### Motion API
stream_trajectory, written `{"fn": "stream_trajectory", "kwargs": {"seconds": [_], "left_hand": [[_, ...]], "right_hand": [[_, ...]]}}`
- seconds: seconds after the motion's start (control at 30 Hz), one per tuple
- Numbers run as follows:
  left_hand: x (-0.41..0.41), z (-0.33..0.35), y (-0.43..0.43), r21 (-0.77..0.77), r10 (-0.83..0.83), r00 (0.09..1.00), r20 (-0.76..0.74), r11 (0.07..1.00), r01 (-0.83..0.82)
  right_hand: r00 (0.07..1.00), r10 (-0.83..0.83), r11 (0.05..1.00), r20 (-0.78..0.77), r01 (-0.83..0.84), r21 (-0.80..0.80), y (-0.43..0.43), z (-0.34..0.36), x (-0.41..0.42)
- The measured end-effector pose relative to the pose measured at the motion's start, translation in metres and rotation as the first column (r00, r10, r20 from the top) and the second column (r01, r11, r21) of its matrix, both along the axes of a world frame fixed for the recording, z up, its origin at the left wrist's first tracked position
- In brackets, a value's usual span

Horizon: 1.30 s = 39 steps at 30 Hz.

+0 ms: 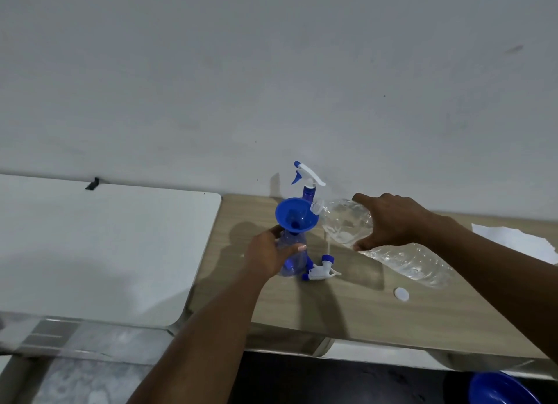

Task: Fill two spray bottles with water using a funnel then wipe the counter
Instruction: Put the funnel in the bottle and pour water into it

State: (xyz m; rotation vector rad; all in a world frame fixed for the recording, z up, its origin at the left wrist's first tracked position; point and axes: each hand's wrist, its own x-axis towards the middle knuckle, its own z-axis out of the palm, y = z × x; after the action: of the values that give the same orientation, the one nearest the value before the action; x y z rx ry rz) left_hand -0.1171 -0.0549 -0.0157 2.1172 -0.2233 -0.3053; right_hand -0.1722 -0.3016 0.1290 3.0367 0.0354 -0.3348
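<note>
The open spray bottle (293, 260) is gripped round its body by the left hand (268, 254), presumably to keep it upright under the blue funnel (297, 214) seated in its neck. The clear water bottle (344, 222) is clasped by the right hand (389, 219) and tilted, its mouth at the funnel's rim for pouring. The unscrewed trigger head (320, 270) is laid on the desk (347, 310) just beside the held bottle, and a white cap (401, 294) lies nearer the front. The second spray bottle (308, 181), trigger fitted, is stood behind by the wall. No writing can be read.
</note>
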Motion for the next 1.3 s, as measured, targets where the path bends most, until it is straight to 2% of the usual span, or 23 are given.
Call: {"fn": "stream_trajectory", "kwargs": {"seconds": [0.13, 0.77, 1.13, 1.3], "left_hand": [[0.002, -0.002, 0.0, 0.005, 0.003, 1.0, -0.003, 1.0, -0.003], [0.004, -0.002, 0.0, -0.016, 0.002, 1.0, -0.026, 1.0, -0.002], [0.004, -0.001, -0.001, 0.009, -0.008, 1.0, -0.009, 1.0, 0.008], [0.004, -0.003, -0.001, 0.002, -0.004, 1.0, -0.019, 1.0, 0.004]], "right_hand": [[0.999, 0.027, 0.998, -0.026, -0.029, -0.062, 0.006, 0.01, 0.002], [0.996, 0.055, 0.986, -0.07, -0.065, -0.155, 0.005, 0.031, 0.007], [0.996, 0.082, 0.985, -0.037, -0.087, -0.149, -0.002, 0.029, 0.009], [0.998, 0.055, 0.994, 0.005, -0.054, -0.091, -0.006, 0.016, 0.006]]}}
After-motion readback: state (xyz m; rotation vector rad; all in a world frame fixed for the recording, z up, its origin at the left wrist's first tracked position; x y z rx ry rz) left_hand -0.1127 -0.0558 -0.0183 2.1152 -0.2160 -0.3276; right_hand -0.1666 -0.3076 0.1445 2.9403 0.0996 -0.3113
